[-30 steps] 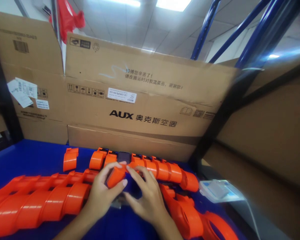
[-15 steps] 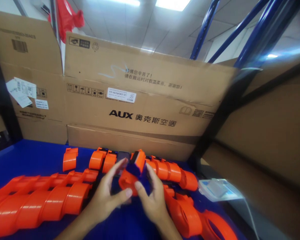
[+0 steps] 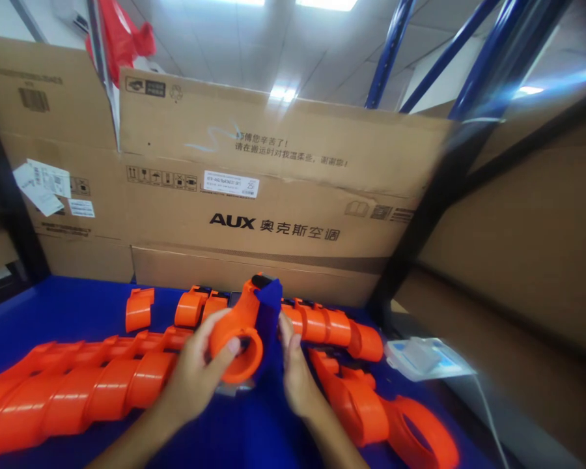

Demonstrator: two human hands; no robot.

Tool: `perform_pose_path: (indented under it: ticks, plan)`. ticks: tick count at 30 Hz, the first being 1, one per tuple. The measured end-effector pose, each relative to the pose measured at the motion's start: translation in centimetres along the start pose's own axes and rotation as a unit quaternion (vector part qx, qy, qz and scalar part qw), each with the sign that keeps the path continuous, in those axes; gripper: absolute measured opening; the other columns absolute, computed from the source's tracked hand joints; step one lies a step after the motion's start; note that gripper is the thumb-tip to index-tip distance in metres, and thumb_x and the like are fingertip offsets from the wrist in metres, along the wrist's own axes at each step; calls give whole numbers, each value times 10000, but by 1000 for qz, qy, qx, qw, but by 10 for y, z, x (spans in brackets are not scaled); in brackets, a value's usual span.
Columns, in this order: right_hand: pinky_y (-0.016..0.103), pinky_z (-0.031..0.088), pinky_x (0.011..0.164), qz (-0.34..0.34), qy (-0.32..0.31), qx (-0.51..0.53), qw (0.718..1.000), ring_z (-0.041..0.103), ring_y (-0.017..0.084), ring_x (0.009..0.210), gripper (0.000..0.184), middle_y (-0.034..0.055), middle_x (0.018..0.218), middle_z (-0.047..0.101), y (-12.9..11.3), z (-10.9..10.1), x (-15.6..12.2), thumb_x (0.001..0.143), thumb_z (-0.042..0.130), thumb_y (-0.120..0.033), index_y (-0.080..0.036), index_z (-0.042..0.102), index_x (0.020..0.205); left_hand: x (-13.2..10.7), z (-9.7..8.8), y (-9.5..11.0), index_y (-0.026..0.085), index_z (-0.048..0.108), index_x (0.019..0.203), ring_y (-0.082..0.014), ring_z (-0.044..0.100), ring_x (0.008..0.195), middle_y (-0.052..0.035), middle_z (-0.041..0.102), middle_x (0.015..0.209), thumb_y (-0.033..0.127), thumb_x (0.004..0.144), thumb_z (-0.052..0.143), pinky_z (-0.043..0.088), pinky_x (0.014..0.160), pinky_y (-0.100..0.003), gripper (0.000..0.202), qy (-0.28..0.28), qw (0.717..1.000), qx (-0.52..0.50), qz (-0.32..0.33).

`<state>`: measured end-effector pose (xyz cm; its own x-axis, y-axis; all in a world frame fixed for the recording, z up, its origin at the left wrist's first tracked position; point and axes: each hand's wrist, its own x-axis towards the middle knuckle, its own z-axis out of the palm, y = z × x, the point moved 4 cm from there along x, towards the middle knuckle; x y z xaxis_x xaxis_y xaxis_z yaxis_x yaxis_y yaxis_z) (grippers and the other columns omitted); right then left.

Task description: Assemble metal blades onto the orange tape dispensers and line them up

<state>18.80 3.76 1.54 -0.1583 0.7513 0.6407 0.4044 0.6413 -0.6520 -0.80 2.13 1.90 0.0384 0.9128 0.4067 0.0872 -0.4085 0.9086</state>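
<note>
Both hands hold one orange plastic part with a round ring at its lower end and a blue piece against its right side, lifted upright above the blue table. My left hand wraps the ring from the left, thumb on its rim. My right hand presses the blue side with its fingers closed on it. Rows of nested orange parts lie to the left, and more orange parts lie behind the hands.
A loose orange clip lies at the back left. Orange ring-ended parts lie at the right. A white-blue packet sits at the table's right edge. Large cardboard boxes wall the back; blue rack posts rise behind.
The orange part has been lifted off the table and turned upright, its ring now facing me. Both hands rose with it and shifted grip.
</note>
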Motion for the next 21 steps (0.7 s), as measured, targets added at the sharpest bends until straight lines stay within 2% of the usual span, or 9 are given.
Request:
perform_pose_path:
  ticks: [2,4,6,8,9,11,13,14,21]
  plan:
    - [452,418,1124,10,5,16,1000,494,224,1355,542,87,1449,544,-5,-2,5,1071,133,-468,-263,442,1467,8,-22,17,221,519,1391,-309,706,1034,-104,719,1209,471,897,605,564,880,-409,560,4,999,49,3]
    - [452,421,1110,19,3,7,1000,538,239,1288,427,83,1375,585,-10,-3,10,1064,304,-446,-273,512,1394,19,-54,36,258,543,1374,-297,709,1000,-74,738,1156,510,883,607,550,860,-384,556,23,985,169,23]
    - [459,435,1081,16,9,-33,999,567,253,1216,333,82,1269,617,-14,-4,13,1028,451,-411,-274,588,1299,35,-92,49,270,509,1411,-300,722,886,-50,762,974,565,864,599,539,799,-390,628,67,949,308,24]
    - [475,444,1055,10,20,-74,997,575,265,1165,259,82,1190,618,-16,-5,16,995,526,-382,-269,648,1194,53,-129,51,248,397,1493,-307,719,741,-25,744,785,601,876,538,522,712,-389,725,96,905,415,-15]
    - [482,448,1042,8,26,-89,996,577,269,1145,233,83,1168,612,-17,-5,16,986,540,-373,-266,666,1150,62,-143,49,234,384,1502,-319,720,749,-38,748,793,599,893,497,512,713,-390,718,91,882,461,-33]
    - [490,459,1017,1,35,-105,994,579,276,1115,204,87,1144,603,-18,-6,17,977,551,-363,-261,684,1093,78,-163,41,242,489,1422,-358,716,922,-93,768,1002,554,902,464,494,789,-399,608,66,838,538,-56]
    - [492,467,995,-8,36,-110,993,581,281,1092,195,91,1124,602,-20,-6,17,976,550,-360,-258,692,1061,89,-171,29,237,557,1350,-380,690,1032,-128,752,1121,510,917,406,478,839,-412,534,34,797,596,-92]
    - [493,470,988,-12,34,-111,993,582,283,1082,194,91,1114,604,-21,-6,17,976,549,-359,-256,695,1051,92,-171,23,232,596,1303,-388,690,1029,-139,756,1110,503,912,402,475,839,-418,514,22,789,605,-102]
    - [473,475,975,-7,21,-115,993,591,278,1068,192,85,1086,618,-21,-7,20,980,541,-352,-248,701,1007,100,-141,-3,156,665,1166,-420,707,940,-219,764,957,521,881,405,482,789,-469,532,-14,763,633,-129]
